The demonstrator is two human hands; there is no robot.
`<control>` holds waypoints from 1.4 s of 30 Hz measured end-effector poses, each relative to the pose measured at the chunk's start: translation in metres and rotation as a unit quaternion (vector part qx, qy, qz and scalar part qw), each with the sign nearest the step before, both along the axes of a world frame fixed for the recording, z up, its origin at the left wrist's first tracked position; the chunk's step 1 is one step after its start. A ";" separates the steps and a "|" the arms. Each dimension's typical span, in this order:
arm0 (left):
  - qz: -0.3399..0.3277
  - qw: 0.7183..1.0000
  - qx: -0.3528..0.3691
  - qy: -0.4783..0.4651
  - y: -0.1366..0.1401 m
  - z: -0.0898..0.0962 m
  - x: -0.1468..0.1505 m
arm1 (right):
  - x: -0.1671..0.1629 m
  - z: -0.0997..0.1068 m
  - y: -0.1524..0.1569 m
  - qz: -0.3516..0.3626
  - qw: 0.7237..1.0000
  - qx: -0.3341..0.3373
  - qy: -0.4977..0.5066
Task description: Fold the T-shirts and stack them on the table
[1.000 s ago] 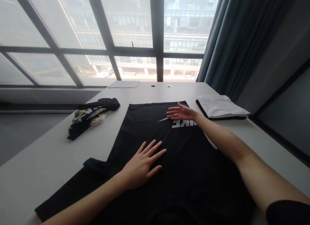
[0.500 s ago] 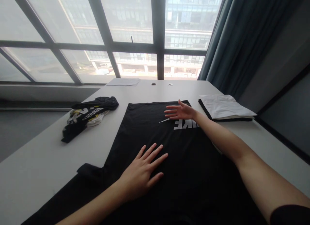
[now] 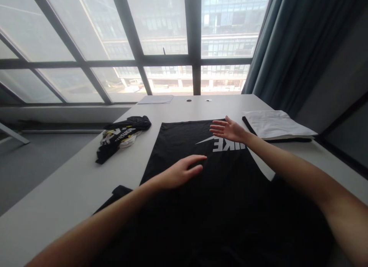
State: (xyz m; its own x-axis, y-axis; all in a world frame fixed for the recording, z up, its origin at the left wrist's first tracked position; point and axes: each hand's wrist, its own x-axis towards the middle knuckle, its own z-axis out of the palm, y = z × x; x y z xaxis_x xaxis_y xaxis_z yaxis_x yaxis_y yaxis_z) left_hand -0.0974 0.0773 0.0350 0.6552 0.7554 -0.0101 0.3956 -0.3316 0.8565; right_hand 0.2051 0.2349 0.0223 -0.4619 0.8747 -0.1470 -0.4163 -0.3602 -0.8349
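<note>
A black T-shirt (image 3: 178, 144) lies spread over the white table, its white lettering and swoosh near the far end. Over the middle of the shirt is my left hand (image 3: 179, 172), turned on its side with the thumb apart from the fingers; it holds nothing. Farther off, my right hand (image 3: 230, 130) is above the print with its fingers stretched out and nothing in them. Whether either hand touches the cloth I cannot tell. My forearms cover parts of the shirt's sides.
Left of the shirt lies a crumpled heap of dark printed clothing (image 3: 122, 136). Folded white and black garments (image 3: 278, 125) are stacked at the right. Paper sheets (image 3: 155, 100) rest at the far edge of the table (image 3: 71, 182), before the windows and a curtain (image 3: 273, 48).
My left hand has moved forward and turned from palm-down with spread fingers onto its side. My right hand remains near the print, showing more of the lettering. The view has shifted left.
</note>
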 end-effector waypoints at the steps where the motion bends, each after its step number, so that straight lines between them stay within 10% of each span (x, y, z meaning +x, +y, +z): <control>1: 0.011 0.993 -0.090 -0.071 0.019 0.001 0.005 | -0.005 -0.002 -0.009 0.016 1.000 -0.006 -0.006; 5: 0.164 0.881 -0.349 -0.273 0.100 -0.010 -0.001 | -0.010 -0.015 -0.018 -0.010 0.998 -0.057 -0.013; 12: 0.498 0.695 -0.260 -0.449 0.178 -0.011 -0.069 | -0.004 -0.025 0.002 -0.083 0.994 -0.073 0.026; 20: 0.335 0.731 -0.354 -0.477 0.201 -0.027 0.025 | -0.096 -0.023 0.037 -0.066 0.994 -0.072 0.058; 29: 0.432 0.670 -0.255 -0.548 0.235 -0.024 -0.076 | 0.049 -0.018 0.086 -0.340 0.939 -0.042 0.031; 34: 0.377 0.696 -0.261 -0.552 0.222 -0.020 -0.024 | -0.011 -0.014 0.062 -0.266 0.962 -0.016 0.051; 39: 0.318 0.734 -0.340 -0.494 0.186 -0.038 0.030 | -0.054 -0.031 0.014 -0.015 0.994 -0.043 0.101; 42: 0.364 0.715 -0.320 -0.504 0.179 -0.041 0.003 | -0.017 -0.036 0.009 -0.095 0.989 -0.074 0.085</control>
